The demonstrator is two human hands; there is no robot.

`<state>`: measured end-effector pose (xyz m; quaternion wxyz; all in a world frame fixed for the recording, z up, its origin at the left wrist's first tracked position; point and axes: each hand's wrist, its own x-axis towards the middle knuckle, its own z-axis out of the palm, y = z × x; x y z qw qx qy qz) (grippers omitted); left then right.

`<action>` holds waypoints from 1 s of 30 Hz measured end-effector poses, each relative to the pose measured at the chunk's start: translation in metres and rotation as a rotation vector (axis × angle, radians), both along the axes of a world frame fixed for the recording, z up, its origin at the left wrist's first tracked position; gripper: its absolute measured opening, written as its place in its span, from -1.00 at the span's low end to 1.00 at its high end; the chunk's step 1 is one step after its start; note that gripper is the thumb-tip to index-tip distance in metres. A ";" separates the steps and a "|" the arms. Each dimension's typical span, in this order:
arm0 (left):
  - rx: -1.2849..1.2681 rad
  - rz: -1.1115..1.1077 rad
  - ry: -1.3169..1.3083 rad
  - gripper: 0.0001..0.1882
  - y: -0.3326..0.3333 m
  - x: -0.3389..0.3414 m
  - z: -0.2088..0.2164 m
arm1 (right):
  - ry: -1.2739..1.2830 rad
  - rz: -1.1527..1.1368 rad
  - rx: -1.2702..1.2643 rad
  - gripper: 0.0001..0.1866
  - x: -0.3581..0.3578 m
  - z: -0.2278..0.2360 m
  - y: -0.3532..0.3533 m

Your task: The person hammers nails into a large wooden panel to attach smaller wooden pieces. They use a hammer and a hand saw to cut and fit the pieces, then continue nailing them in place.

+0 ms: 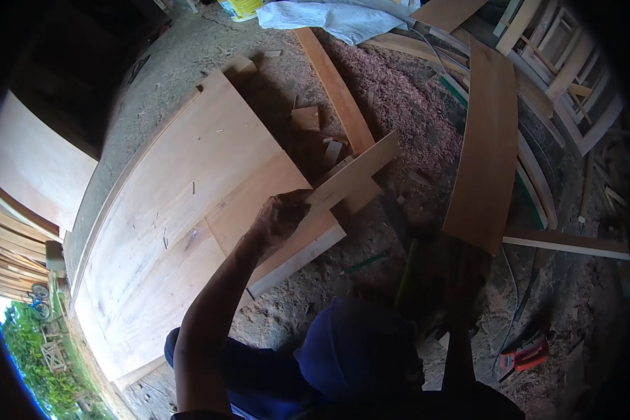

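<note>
My left hand is closed on the near end of a thin wooden strip, at the edge of a large pale plywood panel. The strip slants up to the right, over a thicker wooden block with a pale side. My right hand is dark and blurred, just below the near end of a wide brown board. Its fingers are lost in shadow, and I cannot tell whether it touches the board. A yellow-green, handle-like thing stands out dimly to its left.
Pink-brown shavings and wood offcuts litter the floor. A long brown plank lies ahead. A red power tool sits at the lower right by a cord. Wooden frames lean at the far right.
</note>
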<state>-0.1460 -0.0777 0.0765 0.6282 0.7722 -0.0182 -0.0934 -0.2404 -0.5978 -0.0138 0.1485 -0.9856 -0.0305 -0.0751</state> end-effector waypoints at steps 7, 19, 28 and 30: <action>0.505 0.013 -0.055 -0.64 0.047 0.027 -0.010 | 0.139 -0.082 0.066 -0.50 -0.027 0.021 -0.001; 0.582 0.279 0.053 -0.67 0.090 0.056 -0.012 | 0.266 -0.117 0.959 -0.67 -0.128 0.119 -0.023; 1.088 -0.206 -0.227 -0.80 0.078 0.095 0.019 | 0.065 -0.187 0.899 -0.68 -0.059 0.213 0.023; 1.010 0.020 -0.398 -0.67 0.054 0.096 0.001 | 0.013 -0.232 0.870 -0.68 -0.047 0.240 0.020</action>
